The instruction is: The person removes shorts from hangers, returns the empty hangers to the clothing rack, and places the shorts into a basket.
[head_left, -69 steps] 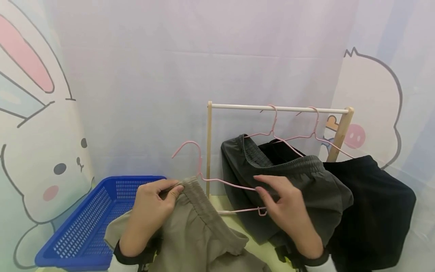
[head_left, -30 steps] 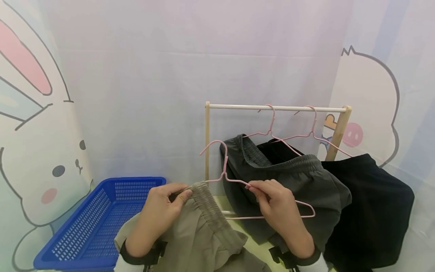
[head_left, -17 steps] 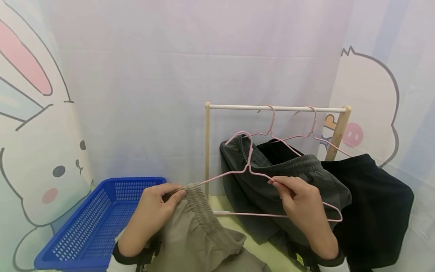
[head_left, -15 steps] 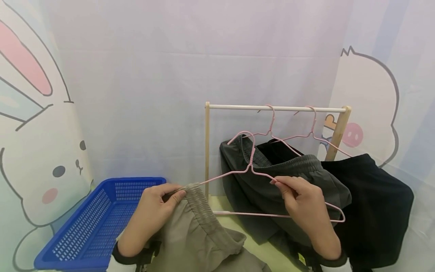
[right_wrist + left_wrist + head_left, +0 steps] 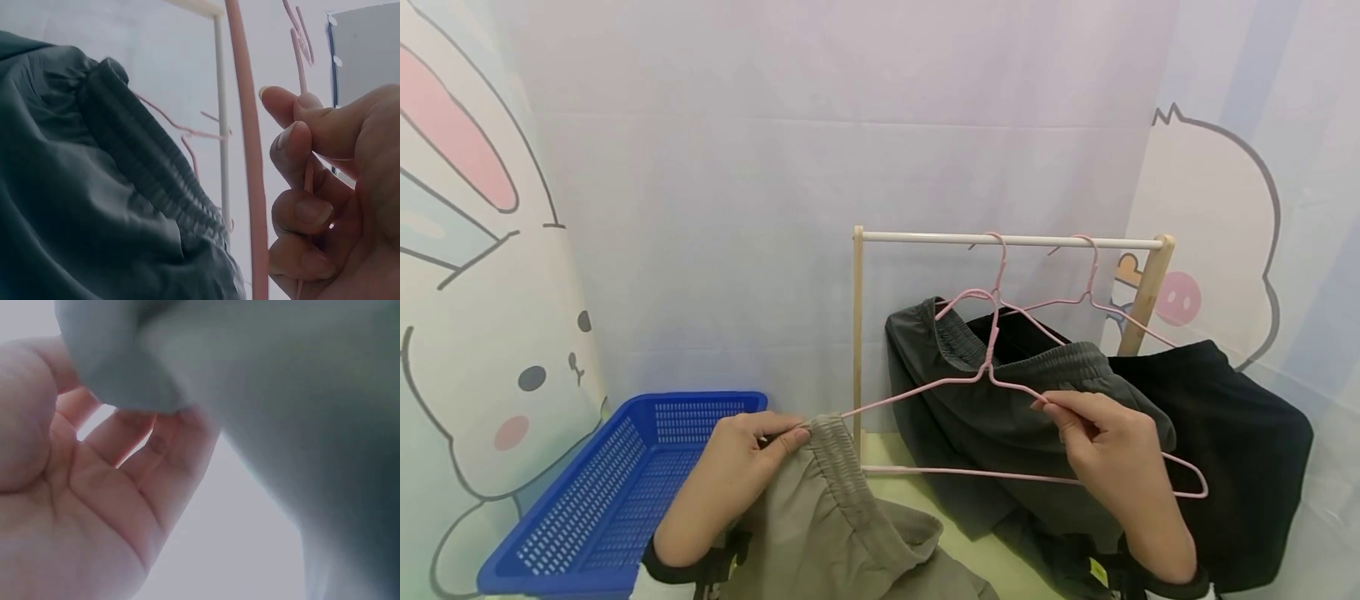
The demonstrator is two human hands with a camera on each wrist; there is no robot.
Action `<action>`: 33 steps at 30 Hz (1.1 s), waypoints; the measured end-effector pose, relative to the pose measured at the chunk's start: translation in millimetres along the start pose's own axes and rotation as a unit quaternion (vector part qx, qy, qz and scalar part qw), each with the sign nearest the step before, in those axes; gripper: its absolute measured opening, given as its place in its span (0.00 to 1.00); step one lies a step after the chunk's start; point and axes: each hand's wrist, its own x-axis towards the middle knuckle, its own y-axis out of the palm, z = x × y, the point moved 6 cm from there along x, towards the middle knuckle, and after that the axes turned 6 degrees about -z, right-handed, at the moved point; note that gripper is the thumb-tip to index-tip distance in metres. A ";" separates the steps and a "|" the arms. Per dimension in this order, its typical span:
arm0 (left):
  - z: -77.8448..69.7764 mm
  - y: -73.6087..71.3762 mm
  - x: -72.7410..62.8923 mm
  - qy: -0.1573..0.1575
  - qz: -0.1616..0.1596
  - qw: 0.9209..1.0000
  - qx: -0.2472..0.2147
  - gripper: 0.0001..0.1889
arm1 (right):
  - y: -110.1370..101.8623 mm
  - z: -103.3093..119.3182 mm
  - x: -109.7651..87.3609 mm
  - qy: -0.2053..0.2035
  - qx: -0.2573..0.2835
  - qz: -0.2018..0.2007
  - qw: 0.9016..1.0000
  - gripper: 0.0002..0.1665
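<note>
My left hand (image 5: 737, 467) pinches the elastic waistband of a pair of khaki pants (image 5: 850, 517) between thumb and fingers. In the left wrist view the cloth hangs blurred past the curled fingers. A pink wire hanger (image 5: 988, 375) has its left end inside that waistband, while its right shoulder sticks out to the right. My right hand (image 5: 1112, 450) pinches the right shoulder of this hanger. The right wrist view shows thumb and index finger closed on the thin wire, with the lower bar passing beside the hand.
Behind the hands stands a small rack with a white rail (image 5: 925, 237). Dark grey pants (image 5: 1037, 433) and black pants (image 5: 1232, 467) hang from it on pink hangers. A blue plastic basket (image 5: 565, 517) sits at the left on the pale green tabletop (image 5: 887, 454).
My right hand took hold of the hanger's right shoulder, then moved right with it, so the hook shifted right in front of the grey pants. The left hand keeps its pinch, almost in place.
</note>
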 end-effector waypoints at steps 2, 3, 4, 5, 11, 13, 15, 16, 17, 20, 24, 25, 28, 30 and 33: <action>0.5 0.0 0.1 0.000 0.005 1.000 0.001 0.06 | -4.4 -1.8 0.3 0.000 0.000 -0.002 1.000 0.14; 0.7 0.1 0.1 0.002 0.008 1.000 0.001 0.06 | -6.1 -2.9 0.4 -0.001 -0.001 -0.002 1.000 0.14; 0.8 0.1 0.2 0.003 0.010 1.000 0.000 0.06 | -7.6 -3.9 0.5 -0.002 -0.001 -0.003 1.000 0.14; 0.8 0.3 0.4 0.001 0.013 1.000 0.000 0.06 | -9.2 -4.9 0.5 -0.003 -0.002 -0.004 1.000 0.14; 3.9 -1.7 0.9 -0.023 0.023 0.999 0.006 0.07 | -18.0 -13.9 -1.0 0.000 -0.021 -0.010 1.000 0.14; 4.5 -3.5 0.9 -0.025 0.020 0.999 0.010 0.07 | -20.6 -16.5 -1.4 0.002 -0.027 -0.009 1.000 0.14; 4.0 -4.8 0.7 -0.018 0.015 1.000 0.013 0.07 | -22.6 -18.5 -1.8 0.006 -0.029 -0.009 1.000 0.14; 3.6 -5.1 0.8 -0.017 0.013 1.000 0.013 0.07 | -23.4 -19.5 -2.0 0.007 -0.029 -0.009 1.000 0.14; 3.5 -5.3 1.0 -0.019 0.013 1.000 0.013 0.07 | -24.2 -20.8 -2.1 0.010 -0.027 -0.009 1.000 0.14; 3.3 -5.3 1.4 -0.026 0.017 0.999 0.016 0.08 | -26.7 -24.1 -2.9 0.018 -0.028 -0.008 0.999 0.15; 4.2 -5.1 2.0 -0.035 0.021 0.999 0.015 0.08 | -29.4 -27.5 -3.9 0.026 -0.034 -0.005 0.999 0.15; 4.5 -5.0 2.1 -0.035 0.022 0.999 0.015 0.09 | -30.1 -28.1 -4.3 0.029 -0.035 -0.004 0.999 0.15; 4.5 -4.9 2.3 -0.033 0.023 0.999 0.014 0.09 | -31.2 -28.9 -4.8 0.036 -0.041 -0.001 0.999 0.14; 4.4 -5.0 2.3 -0.030 0.022 0.999 0.015 0.09 | -31.5 -28.8 -5.0 0.041 -0.042 0.003 0.998 0.14; 3.9 -5.1 1.9 -0.021 0.014 1.000 0.011 0.08 | -31.7 -27.5 -4.7 0.043 -0.043 0.005 0.998 0.14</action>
